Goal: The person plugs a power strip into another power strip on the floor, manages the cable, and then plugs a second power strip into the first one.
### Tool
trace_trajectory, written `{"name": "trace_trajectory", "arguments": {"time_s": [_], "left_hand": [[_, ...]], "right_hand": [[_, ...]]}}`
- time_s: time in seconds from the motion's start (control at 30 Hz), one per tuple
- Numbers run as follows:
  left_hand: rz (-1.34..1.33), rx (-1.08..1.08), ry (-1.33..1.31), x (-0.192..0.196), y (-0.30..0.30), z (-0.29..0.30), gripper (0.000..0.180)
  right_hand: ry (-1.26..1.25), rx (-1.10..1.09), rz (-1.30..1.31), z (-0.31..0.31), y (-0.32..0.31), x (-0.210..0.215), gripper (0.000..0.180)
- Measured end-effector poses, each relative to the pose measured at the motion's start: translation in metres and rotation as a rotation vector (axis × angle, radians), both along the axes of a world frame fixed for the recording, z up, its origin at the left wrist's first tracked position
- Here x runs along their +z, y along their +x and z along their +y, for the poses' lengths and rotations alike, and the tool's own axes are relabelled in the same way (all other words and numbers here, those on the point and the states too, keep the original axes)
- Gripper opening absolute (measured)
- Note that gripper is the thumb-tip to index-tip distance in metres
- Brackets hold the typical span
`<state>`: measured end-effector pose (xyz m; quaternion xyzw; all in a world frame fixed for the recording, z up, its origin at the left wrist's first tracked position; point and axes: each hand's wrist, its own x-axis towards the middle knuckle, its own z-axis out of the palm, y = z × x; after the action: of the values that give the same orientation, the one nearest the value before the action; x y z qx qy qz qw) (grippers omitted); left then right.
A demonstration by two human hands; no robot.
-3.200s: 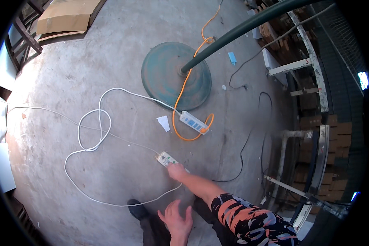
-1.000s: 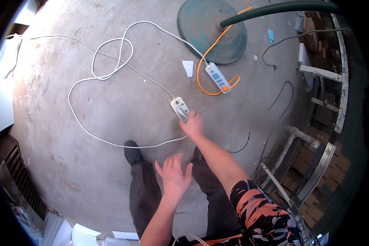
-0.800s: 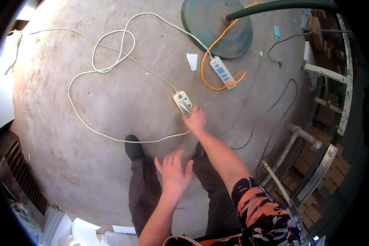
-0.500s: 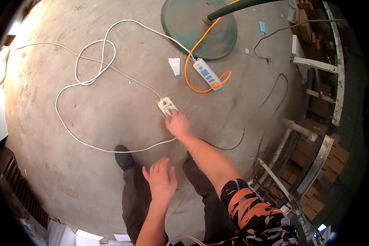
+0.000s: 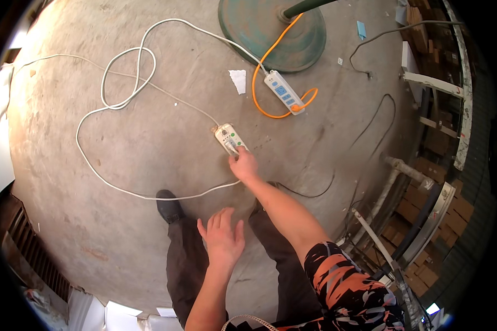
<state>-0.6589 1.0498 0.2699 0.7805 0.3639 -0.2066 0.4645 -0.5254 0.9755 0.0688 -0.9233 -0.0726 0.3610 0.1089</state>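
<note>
Right hand [image 5: 244, 164] has stayed on the white power strip [image 5: 230, 138] on the concrete floor [image 5: 149, 143], fingertips touching, grip unclear; left hand [image 5: 222, 237] open, empty, hovering throughout

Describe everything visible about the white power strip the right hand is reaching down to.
The white power strip is a short, rectangular plastic block lying flat on the concrete floor, slanted in the picture. A thin white cord leaves its far end and runs off in loose loops. The right hand touches its near end with the fingertips; no plugs can be made out.
</note>
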Motion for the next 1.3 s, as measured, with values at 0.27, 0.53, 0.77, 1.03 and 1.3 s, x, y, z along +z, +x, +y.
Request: {"name": "trace_trajectory", "arguments": {"time_s": [0.27, 0.53, 0.77, 1.03, 1.3], "left_hand": [[0.132, 0.424, -0.011, -0.049, -0.031, -0.003, 0.034], [0.061, 0.209, 0.129, -0.215, 0.035, -0.014, 0.037], [0.03, 0.171, -0.12, -0.242, 0.077, -0.04, 0.046], [0.135, 0.32, -0.185, -0.289, 0.06, -0.066, 0.048], [0.095, 0.264, -0.109, -0.283, 0.072, -0.069, 0.037]], "right_hand": [[0.183, -0.034, -0.022, -0.009, -0.006, -0.002, 0.032], [0.154, 0.207, -0.079, 0.005, 0.015, -0.002, 0.025], [0.065, 0.366, -0.039, 0.009, 0.026, -0.005, 0.022], [0.027, 0.365, -0.005, 0.008, 0.026, -0.002, 0.029], [0.023, 0.307, 0.02, 0.003, 0.029, -0.006, 0.013]]}}
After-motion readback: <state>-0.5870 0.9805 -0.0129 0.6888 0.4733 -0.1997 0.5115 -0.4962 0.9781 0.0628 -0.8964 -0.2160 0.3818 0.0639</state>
